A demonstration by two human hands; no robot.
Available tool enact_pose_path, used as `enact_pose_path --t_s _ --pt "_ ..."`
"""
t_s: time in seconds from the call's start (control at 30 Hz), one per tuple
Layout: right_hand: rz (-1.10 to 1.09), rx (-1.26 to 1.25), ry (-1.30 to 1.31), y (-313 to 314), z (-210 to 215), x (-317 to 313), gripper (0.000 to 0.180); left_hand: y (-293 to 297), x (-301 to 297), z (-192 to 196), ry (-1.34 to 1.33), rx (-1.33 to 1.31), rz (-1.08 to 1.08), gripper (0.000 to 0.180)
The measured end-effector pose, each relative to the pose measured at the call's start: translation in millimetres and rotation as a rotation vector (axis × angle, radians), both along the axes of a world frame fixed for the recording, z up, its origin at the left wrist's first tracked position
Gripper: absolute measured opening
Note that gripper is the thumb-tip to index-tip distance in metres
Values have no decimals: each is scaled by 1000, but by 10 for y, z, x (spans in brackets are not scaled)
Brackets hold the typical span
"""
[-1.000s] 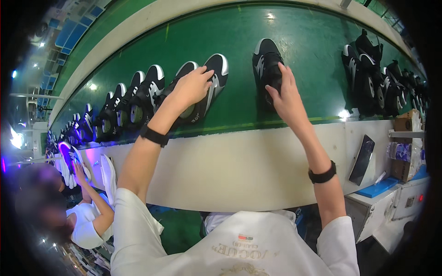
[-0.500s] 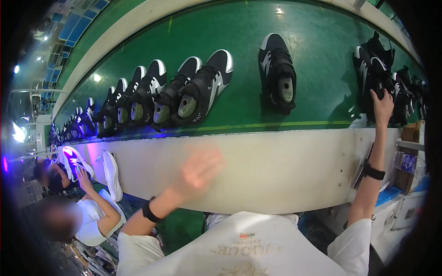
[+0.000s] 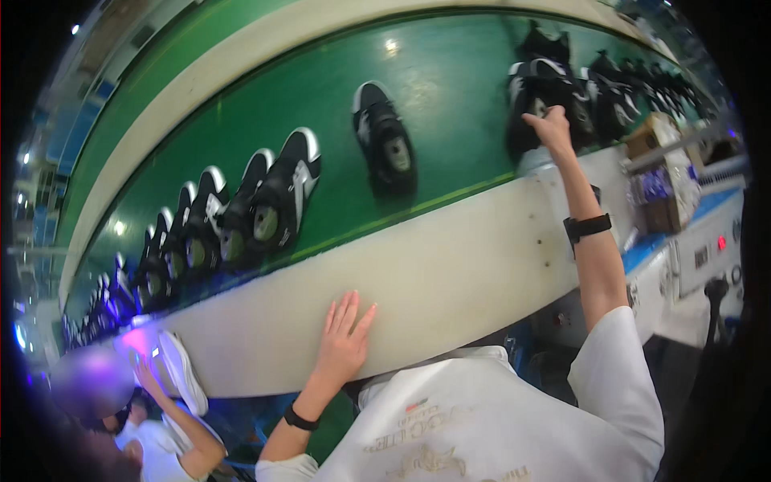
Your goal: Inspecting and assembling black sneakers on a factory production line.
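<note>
My left hand lies flat on the cream-coloured ledge, fingers spread, holding nothing. To the far right my right arm reaches over the green belt. There my right hand grips the heel end of a black-and-white shoe, thumb to the left of the fingers; the exact hold is blurred. More dark shoes stand close against that one. A single black-and-white shoe stands apart on the belt, left of my right hand. Farther left, a slanting row of like shoes shows pale green inside the openings.
A white sole lies at the ledge's left end, beside a co-worker's hand under purple light. Boxes and a purple-marked package stand at right, by a white machine cabinet with a red light. More shoes line the belt's far right.
The view has swung right, so the shoes sit farther left in the picture. My left hand, blurred and raised before, now rests on the ledge. My right hand stays at the same shoe.
</note>
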State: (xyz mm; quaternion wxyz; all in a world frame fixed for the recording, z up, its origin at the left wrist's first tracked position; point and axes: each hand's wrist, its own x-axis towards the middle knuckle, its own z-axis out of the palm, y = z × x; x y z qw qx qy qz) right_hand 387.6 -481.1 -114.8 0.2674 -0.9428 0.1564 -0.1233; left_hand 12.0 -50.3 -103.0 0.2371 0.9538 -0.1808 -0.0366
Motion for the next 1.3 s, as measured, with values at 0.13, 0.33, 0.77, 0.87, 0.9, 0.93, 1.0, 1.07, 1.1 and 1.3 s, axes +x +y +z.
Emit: enact_pose_path --t_s 0.13,0.33,0.77,0.87,0.9,0.93,1.0,1.07,1.1,1.3 --pt "38 769 276 280 774 -807 51 -45 -4 -85 -58 -15 66 46" --pt "403 420 242 1150 1026 -2560 44 -665 305 414 238 -570 160 58" --pt "1014 720 37 1781 864 -2876 45 -371 401 393 288 -704 456 23" --pt "1255 536 -33 1869 776 -2823 59 -303 543 319 581 -1285 602 21" --pt "1273 541 -35 1863 773 -2818 59 -256 601 350 809 -1239 720 18" --pt "1275 488 -48 1862 772 -2819 58 -263 595 373 817 -1234 714 18" --pt "1300 406 -86 1899 803 -2806 54 -252 564 517 819 -1078 642 20" --pt "1331 439 -67 1936 755 -2788 53 -273 420 568 754 -1124 518 24" --pt "1353 466 -57 1947 707 -2790 53 -259 345 605 712 -1151 371 30" --pt "692 1279 440 2204 869 -2873 53 -588 206 624 351 -438 386 67"
